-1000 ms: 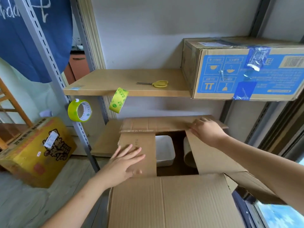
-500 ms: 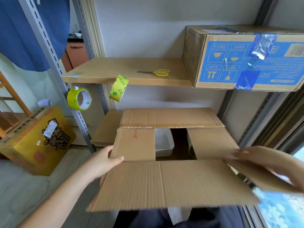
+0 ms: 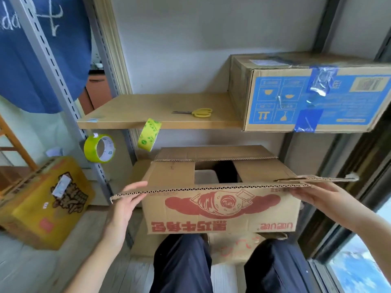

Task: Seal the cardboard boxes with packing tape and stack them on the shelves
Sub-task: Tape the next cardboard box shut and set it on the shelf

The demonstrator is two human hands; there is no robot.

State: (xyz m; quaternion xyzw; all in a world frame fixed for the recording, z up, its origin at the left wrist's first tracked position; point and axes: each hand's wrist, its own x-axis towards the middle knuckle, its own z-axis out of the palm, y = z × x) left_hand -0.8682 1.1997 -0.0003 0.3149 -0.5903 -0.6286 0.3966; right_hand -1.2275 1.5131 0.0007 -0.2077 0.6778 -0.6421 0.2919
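Note:
An open cardboard box with red print sits in front of my knees, its top unsealed. Both short side flaps are folded inward and the far long flap lies flat. The near long flap is raised level, seen edge-on. My left hand holds that flap's left end, thumb over the edge. My right hand supports its right end with fingers underneath. A white container shows through the gap inside. Two rolls of yellow-green tape hang nearby: one roll on the grey upright, another roll at the shelf edge.
Yellow scissors lie on the wooden shelf. A sealed box with blue panels stands on the shelf's right. A yellow carton rests on the floor at left. A window is at the lower right.
The near long flap swung up from lying towards me to level. Both hands shifted to its two ends. The view dropped, showing the box's printed front and my knees.

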